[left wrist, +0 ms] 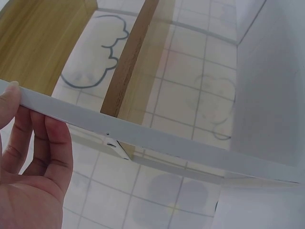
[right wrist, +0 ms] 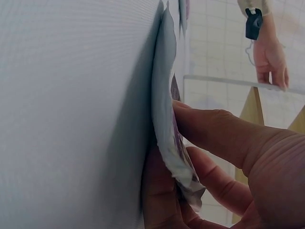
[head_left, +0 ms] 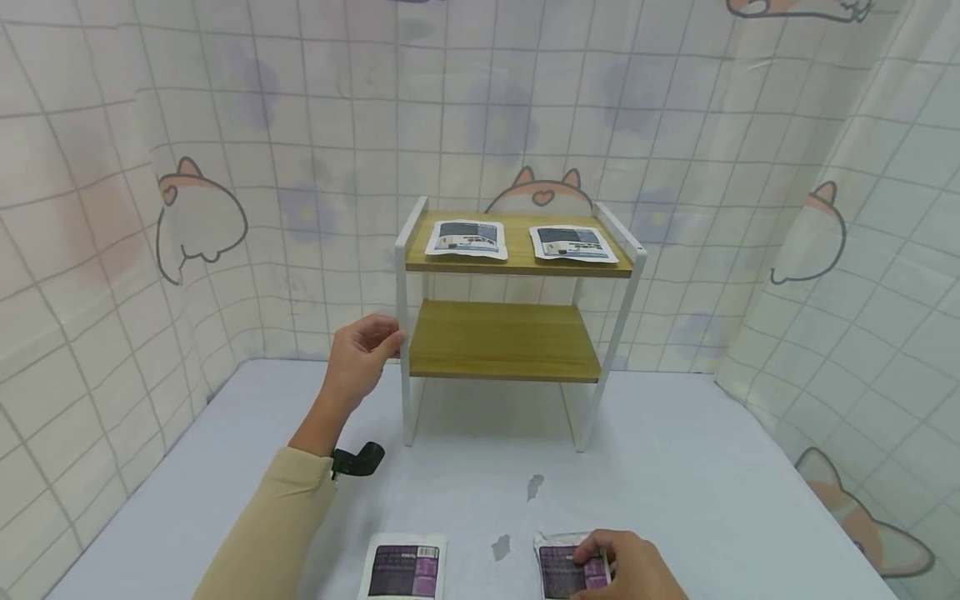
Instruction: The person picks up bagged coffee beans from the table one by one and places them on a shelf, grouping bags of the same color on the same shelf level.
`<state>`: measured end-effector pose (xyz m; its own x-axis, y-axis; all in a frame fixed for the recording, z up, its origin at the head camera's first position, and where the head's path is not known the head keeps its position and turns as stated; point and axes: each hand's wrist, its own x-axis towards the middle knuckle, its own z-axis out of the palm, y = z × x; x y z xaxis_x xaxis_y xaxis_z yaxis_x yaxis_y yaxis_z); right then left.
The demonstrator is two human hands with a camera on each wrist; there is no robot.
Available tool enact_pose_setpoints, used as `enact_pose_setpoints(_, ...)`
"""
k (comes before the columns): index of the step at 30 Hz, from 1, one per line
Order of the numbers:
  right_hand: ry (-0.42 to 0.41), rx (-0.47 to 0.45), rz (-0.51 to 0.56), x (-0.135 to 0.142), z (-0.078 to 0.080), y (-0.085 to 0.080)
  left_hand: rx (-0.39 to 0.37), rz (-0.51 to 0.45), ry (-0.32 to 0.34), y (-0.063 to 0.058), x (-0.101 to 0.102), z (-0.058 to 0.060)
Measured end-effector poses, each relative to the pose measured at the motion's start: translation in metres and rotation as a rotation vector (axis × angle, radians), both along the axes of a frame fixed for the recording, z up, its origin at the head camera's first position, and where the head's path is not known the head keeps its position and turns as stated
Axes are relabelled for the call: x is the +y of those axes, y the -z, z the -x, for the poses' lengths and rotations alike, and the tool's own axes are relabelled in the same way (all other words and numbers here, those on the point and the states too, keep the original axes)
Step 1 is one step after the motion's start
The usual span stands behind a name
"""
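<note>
My left hand (head_left: 358,354) pinches the left front post of a small two-tier shelf (head_left: 502,340). In the left wrist view the thumb lies on one side of the white post (left wrist: 143,136), and curled fingers (left wrist: 59,148) rest against the other. Low in the head view, my right hand (head_left: 632,567) grips a flat white packet (head_left: 558,567) with a purple and black label. The right wrist view has this packet (right wrist: 164,90) from its edge, thumb on the labelled face and fingers tucked at the underside, close to the white tabletop.
Left of the gripped packet lies a similar purple-labelled packet (head_left: 405,568). On the upper board are two blue-and-white packets, one at left (head_left: 467,239) and one at right (head_left: 573,244). Two grey patches mark the tabletop (head_left: 667,467). A grid-patterned curtain (head_left: 337,125) encloses the back and sides.
</note>
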<state>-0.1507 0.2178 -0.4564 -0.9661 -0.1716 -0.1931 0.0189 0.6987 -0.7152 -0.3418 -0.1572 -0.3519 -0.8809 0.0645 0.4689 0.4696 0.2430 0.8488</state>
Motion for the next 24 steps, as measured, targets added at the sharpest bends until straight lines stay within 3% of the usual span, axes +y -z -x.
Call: enact_pose_setpoints(24,-0.019,-0.005,0.021,0.0032,0.0013,0.0046,-0.009,0.003,0.000,0.0015,0.0001,0.0025)
